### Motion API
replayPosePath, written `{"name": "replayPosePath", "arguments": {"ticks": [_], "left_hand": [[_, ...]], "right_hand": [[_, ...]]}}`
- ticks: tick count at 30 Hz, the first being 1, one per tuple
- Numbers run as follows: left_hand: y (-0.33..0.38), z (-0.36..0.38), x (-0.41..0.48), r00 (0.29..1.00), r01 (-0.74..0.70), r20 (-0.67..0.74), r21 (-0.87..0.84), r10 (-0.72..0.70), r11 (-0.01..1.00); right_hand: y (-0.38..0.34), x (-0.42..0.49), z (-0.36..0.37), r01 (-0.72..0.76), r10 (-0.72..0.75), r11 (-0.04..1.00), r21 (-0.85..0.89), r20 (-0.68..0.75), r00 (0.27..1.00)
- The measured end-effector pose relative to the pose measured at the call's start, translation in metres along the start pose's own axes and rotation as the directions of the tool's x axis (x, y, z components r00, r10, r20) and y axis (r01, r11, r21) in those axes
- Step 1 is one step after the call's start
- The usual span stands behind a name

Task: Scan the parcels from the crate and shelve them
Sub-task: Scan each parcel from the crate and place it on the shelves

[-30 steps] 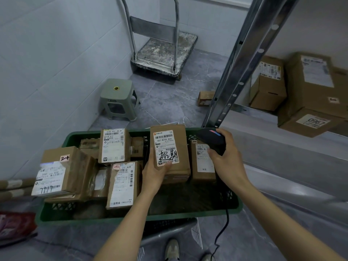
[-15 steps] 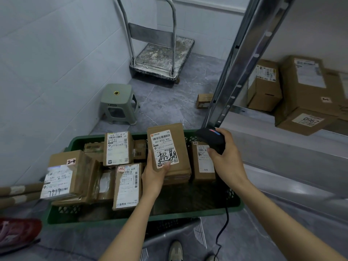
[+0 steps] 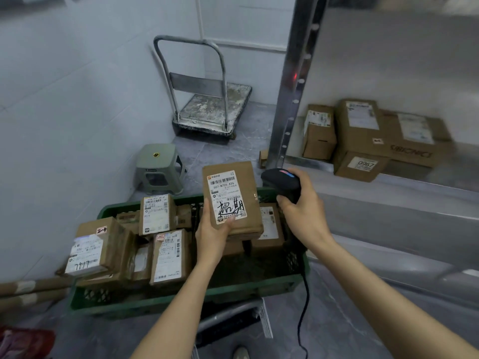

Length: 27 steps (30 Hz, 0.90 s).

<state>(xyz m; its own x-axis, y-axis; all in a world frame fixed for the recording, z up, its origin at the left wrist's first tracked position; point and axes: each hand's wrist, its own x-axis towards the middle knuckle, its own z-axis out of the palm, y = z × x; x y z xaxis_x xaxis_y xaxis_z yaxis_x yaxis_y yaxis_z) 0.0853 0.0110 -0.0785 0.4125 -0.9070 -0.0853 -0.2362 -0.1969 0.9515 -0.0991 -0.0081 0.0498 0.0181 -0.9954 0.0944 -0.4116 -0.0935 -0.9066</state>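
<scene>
Head view. One shoe (image 3: 241,353) shows at the bottom edge, cut off by the frame. Both forearms enter from below. One black cable (image 3: 302,307) hangs from the scanner and runs out of the frame.

One green crate (image 3: 181,304) stands in front. At least six brown parcels lie in it, but they overlap and a firm count cannot be made. One at the left reads 7917 (image 3: 85,252).

The left hand (image 3: 212,234) grips the lower edge of one parcel (image 3: 233,198), thumb on its label. It is upright over the far half of the crate, label toward the camera, marked 507-N705 A26. Whether its base touches the parcels below is hidden by the hand.

The right hand (image 3: 305,216) is curled round the handle of one black scanner (image 3: 281,181), just beside the parcel's right edge. The scanner's window is out of sight.

One grey stool (image 3: 158,167) stands beyond the crate by the wall. One small box (image 3: 263,158) on the floor is half hidden behind the shelf upright (image 3: 293,94). Four boxes (image 3: 360,133) sit on the shelf (image 3: 414,193), the rightmost blurred. One platform trolley (image 3: 207,110) stands in the far corner.
</scene>
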Motion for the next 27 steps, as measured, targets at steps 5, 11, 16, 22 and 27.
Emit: {"name": "replayPosePath", "arguments": {"ticks": [5, 11, 16, 22, 27], "left_hand": [[0.032, 0.025, -0.048, 0.999, -0.047, -0.003, 0.007, 0.047, 0.999], [0.075, 0.067, -0.123, 0.988, -0.153, 0.034, 0.022, 0.152, 0.988], [0.116, 0.105, -0.182, 0.968, -0.249, 0.011, 0.053, 0.249, 0.967], [0.161, 0.142, -0.231, 0.933, -0.357, 0.044, 0.011, 0.356, 0.934], [0.191, 0.169, -0.253, 0.907, -0.412, 0.095, -0.001, 0.41, 0.911]], "right_hand": [[-0.006, -0.035, -0.058, 0.044, -0.043, 0.999, 0.013, -0.041, 0.998], [-0.011, -0.092, -0.15, 0.109, -0.105, 0.993, 0.034, -0.092, 0.99], [-0.018, -0.134, -0.222, 0.164, -0.158, 0.986, 0.033, -0.153, 0.976], [-0.029, -0.172, -0.289, 0.203, -0.195, 0.979, 0.011, -0.23, 0.954], [-0.039, -0.191, -0.325, 0.234, -0.226, 0.972, -0.011, -0.305, 0.925]]}}
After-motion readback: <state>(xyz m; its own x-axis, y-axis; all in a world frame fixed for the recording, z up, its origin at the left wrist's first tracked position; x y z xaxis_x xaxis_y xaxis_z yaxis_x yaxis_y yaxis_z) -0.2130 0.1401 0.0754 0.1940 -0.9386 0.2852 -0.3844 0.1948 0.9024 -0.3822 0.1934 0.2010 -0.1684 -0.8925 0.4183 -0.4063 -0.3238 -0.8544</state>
